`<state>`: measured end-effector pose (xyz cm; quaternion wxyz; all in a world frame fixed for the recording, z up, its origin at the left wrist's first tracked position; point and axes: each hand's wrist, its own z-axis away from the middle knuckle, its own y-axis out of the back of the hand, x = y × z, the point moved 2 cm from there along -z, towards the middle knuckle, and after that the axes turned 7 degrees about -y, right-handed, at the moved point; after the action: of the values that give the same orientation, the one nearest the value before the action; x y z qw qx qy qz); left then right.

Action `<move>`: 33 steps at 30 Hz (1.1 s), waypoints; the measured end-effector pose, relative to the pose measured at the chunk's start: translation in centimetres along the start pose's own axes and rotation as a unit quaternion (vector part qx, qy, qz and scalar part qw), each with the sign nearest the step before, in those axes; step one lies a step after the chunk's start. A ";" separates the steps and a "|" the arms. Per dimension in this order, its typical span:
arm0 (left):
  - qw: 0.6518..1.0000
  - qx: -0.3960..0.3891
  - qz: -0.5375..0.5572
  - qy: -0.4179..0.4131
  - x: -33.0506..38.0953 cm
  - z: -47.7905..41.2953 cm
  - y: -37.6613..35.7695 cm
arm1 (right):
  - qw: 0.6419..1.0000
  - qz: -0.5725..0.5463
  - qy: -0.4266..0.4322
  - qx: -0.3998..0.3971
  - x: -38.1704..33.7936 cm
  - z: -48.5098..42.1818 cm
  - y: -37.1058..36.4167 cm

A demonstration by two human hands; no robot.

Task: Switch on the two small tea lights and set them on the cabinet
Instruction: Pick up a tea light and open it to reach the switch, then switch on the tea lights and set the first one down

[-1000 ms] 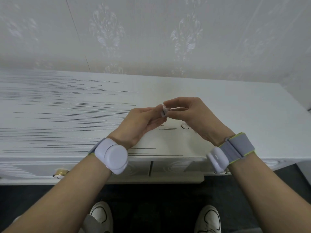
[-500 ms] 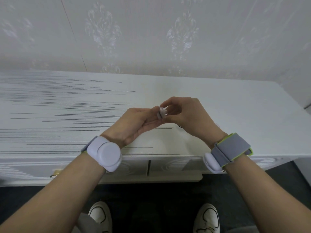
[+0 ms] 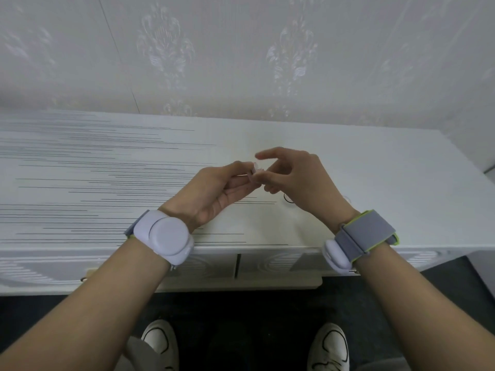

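Note:
A small white tea light (image 3: pixel 254 173) is held in the air over the white cabinet (image 3: pixel 388 170), pinched at the fingertips of my left hand (image 3: pixel 214 194). My right hand (image 3: pixel 300 178) meets it from the right, thumb and curled fingers on the tea light, index finger lifted above it. Both hands hover near the cabinet's front middle. On the cabinet top below my right hand, a small round rim (image 3: pixel 287 198) shows, perhaps the second tea light. My hand hides most of it.
The cabinet top runs wide to the left with thin dark streaks (image 3: pixel 80 178) and ends at a right edge (image 3: pixel 466 167). A patterned wall (image 3: pixel 241 62) stands right behind it. Drawer fronts (image 3: pixel 235 266) and my shoes (image 3: pixel 160 341) on the dark floor lie below.
My right index finger has lifted off the tea light and points left above it. The tea light stays between both hands in about the same place.

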<state>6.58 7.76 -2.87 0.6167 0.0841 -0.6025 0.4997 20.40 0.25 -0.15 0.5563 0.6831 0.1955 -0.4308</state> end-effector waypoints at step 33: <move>0.992 -0.032 -0.123 0.010 0.0 0.6 0.6 | 0.992 0.081 -0.025 -0.094 0.1 0.7 0.1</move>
<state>5.80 7.67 -2.97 0.6818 0.1327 -0.5972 0.4010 20.28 -0.51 -0.15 0.6557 0.6306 0.1652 -0.3810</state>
